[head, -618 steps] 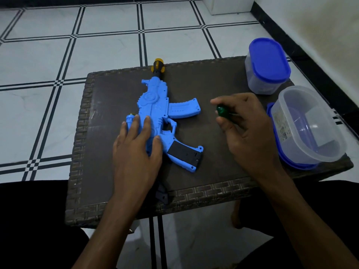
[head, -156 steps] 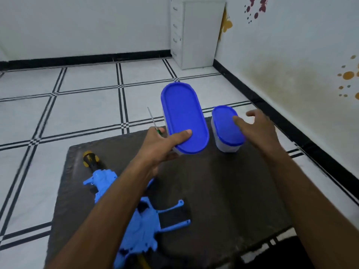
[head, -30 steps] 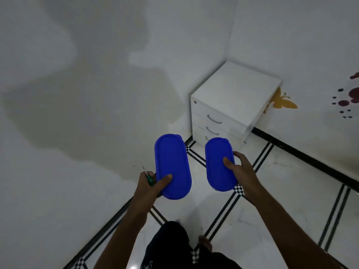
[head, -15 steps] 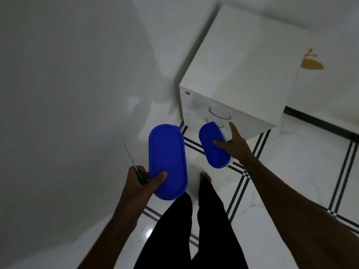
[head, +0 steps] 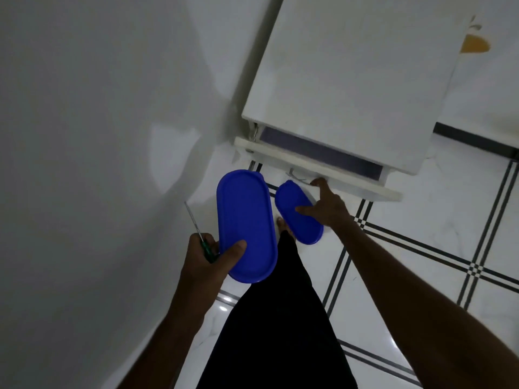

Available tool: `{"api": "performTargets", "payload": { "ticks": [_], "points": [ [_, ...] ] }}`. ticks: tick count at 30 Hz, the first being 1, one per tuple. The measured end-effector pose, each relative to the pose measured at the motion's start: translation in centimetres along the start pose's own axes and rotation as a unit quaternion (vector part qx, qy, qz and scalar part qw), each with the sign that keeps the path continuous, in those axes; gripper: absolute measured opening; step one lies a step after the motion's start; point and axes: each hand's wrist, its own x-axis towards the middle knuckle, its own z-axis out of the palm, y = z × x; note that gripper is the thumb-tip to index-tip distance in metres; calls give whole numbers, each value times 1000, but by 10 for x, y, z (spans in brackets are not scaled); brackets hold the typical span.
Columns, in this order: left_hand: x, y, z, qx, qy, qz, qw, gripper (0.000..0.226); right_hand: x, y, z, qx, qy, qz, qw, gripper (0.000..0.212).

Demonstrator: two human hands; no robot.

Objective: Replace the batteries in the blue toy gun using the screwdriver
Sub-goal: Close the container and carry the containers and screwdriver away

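Hands grip containers: left hand point(head: 206, 258) larger container point(head: 245, 224) plus screwdriver point(head: 200, 237), right hand point(head: 327, 206) smaller container point(head: 299, 213).

A white tiled floor point(head: 421, 276) (dark double lines crossing it) carries a white drawer cabinet point(head: 351, 66).

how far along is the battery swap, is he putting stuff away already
Looks like tidy-up, though the toy gun is out of view, so the swap itself can't be confirmed. In hand: the left hand grips the screwdriver and the larger blue-lidded container; the right hand holds the smaller container while a finger pulls the top drawer of the white cabinet, already partly open. Left: probably stowing these.
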Motion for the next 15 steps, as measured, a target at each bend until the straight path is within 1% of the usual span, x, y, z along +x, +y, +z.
{"api": "performTargets", "payload": {
  "ticks": [3, 7, 9, 11, 12, 15],
  "points": [
    [0, 8, -2, 9, 1, 9, 1000, 55, -25, 9, 26, -4, -28, 6, 1000, 88],
    [0, 6, -8, 11, 6, 6, 1000, 54, -57, 25, 62, -11, -86, 29, 996, 85],
    [0, 3, -11, 20, 6, 2, 1000, 58, -71, 29, 76, -9, -92, 41, 995, 86],
    [-2, 0, -14, 26, 4, -5, 1000, 56, -82, 30, 88, 10, -95, 58, 994, 85],
    [-3, 0, -15, 26, 2, -6, 1000, 55, -86, 28, 91, 19, -97, 61, 993, 84],
    [-5, -1, -17, 22, 0, -5, 1000, 60, -97, 23, 93, 38, -99, 62, 992, 81]
  ]
}}
